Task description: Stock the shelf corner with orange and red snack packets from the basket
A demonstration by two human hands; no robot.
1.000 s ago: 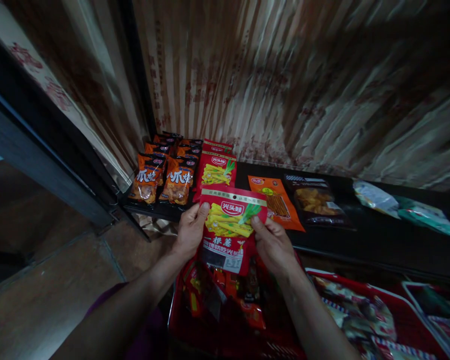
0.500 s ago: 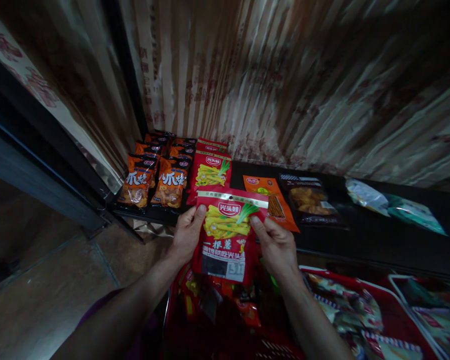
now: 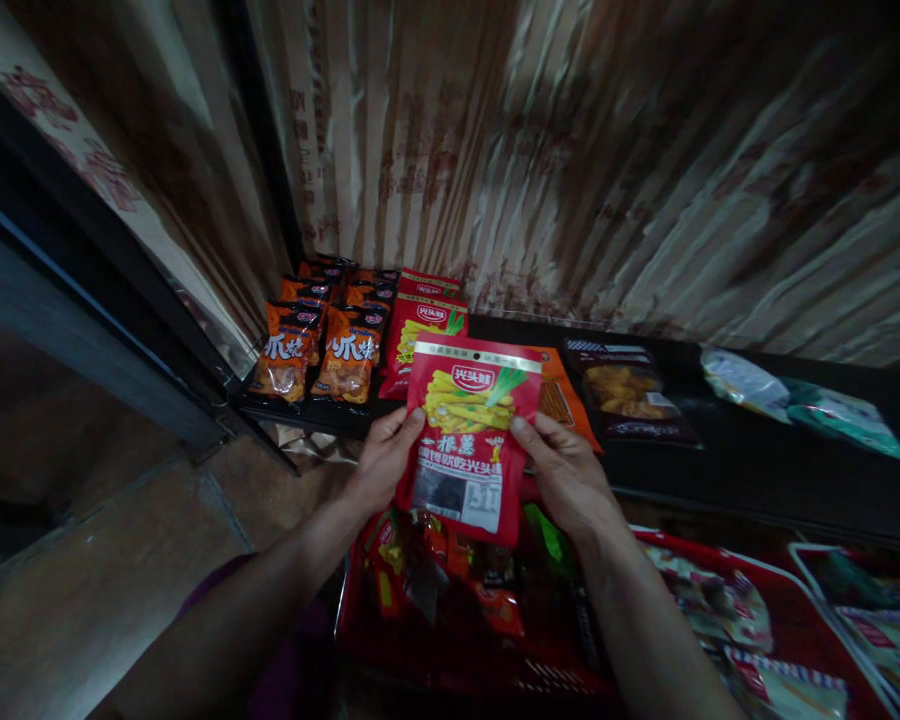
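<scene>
Between my two hands hangs a red snack bag (image 3: 472, 440) printed with yellow sticks and green onion, its front turned to me. My left hand (image 3: 390, 445) is closed on its left edge, thumb in front. On the right edge my right hand (image 3: 559, 460) pinches it the same way. Behind it on the black shelf (image 3: 765, 460) stand matching red snack bags (image 3: 429, 318), partly covered by the held one. Left of those are several orange-and-black snack bags (image 3: 349, 350) in rows. An orange bag of brown sticks (image 3: 566, 400) lies partly hidden to the right.
Farther right on the shelf lie a dark snack bag (image 3: 630, 390), a white packet (image 3: 742, 380) and a green packet (image 3: 844, 415). Below are a red basket (image 3: 495, 665) of snacks and another red basket (image 3: 817, 590). A dark metal post (image 3: 120, 300) stands left; crinkled printed sheeting (image 3: 570, 150) hangs behind.
Both hands have raised the red snack bag slightly and moved it toward the shelf, so it covers more of the orange stick bag. The camera view has shifted a little.
</scene>
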